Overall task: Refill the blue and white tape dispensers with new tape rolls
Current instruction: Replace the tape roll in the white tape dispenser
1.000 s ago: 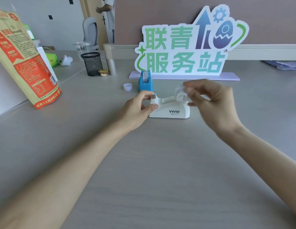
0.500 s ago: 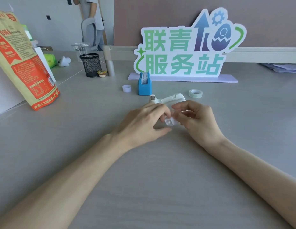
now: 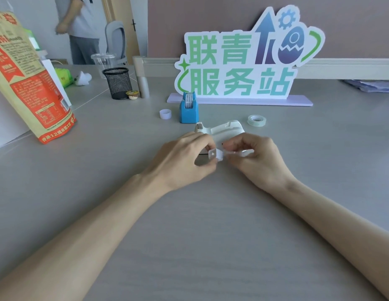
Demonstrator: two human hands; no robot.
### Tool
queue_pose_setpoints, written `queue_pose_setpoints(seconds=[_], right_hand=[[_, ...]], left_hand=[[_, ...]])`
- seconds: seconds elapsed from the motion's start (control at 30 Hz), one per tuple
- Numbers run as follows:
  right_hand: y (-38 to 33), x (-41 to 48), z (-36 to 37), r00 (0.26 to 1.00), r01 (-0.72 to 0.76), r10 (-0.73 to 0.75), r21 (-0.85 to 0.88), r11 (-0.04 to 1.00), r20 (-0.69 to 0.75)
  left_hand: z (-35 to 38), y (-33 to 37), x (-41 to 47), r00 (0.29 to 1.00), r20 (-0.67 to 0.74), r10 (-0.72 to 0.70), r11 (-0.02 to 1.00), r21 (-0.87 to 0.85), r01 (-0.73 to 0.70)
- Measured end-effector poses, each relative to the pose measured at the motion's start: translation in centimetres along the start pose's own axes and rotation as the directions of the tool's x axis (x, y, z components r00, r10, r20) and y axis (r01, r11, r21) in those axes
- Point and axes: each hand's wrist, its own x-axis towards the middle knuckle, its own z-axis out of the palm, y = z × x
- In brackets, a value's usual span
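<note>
Head view: white dispenser (image 3: pixel 221 130) lies lengthwise left-right behind 2 hands (image 3: pixel 184 157).

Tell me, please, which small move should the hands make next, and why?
Probably pull the small white spool piece free with the left hand: both hands pinch it, the white dispenser cradle looks empty, and a new tape roll waits beside it.

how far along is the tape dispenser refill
Roughly halfway. The blue dispenser already carries a roll. The white dispenser sits empty while the left hand and right hand work a small white spindle piece. The new tape roll still waits on the table.
</note>
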Motion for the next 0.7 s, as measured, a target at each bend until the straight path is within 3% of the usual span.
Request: queue_pose_setpoints(seconds=[0.1,0.23,0.4,0.47,0.6,0.7], right_hand=[[-0.3,-0.3,0.0,0.998,0.037,-0.035,-0.056,0.998,0.046],[-0.2,0.7,-0.9,0.99,0.057,-0.062,-0.048,0.997,-0.129],[3.3,3.7,-3.0,0.956,0.054,-0.188,-0.497,0.866,-0.224],[4.2,4.9,-3.5,0.973,-0.01,-0.124,-0.573,0.82,-0.195],[5.0,6.0,-3.2,0.995,-0.068,0.101,-0.672,0.737,0.009],[4.9,6.1,-3.1,0.991,-0.098,0.136,-0.679,0.727,0.003]], left_hand=[[-0.4,-0.1,0.0,0.999,0.007,-0.044,0.999,0.012,0.044],[-0.4,-0.3,0.0,0.998,0.017,-0.057,0.998,0.011,0.057],[-0.2,0.0,-0.1,0.999,0.017,-0.052,0.998,-0.029,0.052],[0.0,0.2,-0.1,0.999,0.017,-0.048,0.998,-0.037,0.049],[0.0,0.3,-0.2,0.999,0.003,-0.054,0.998,-0.044,0.054],[0.0,0.2,-0.2,0.999,0.015,-0.044,0.999,-0.026,0.044]])
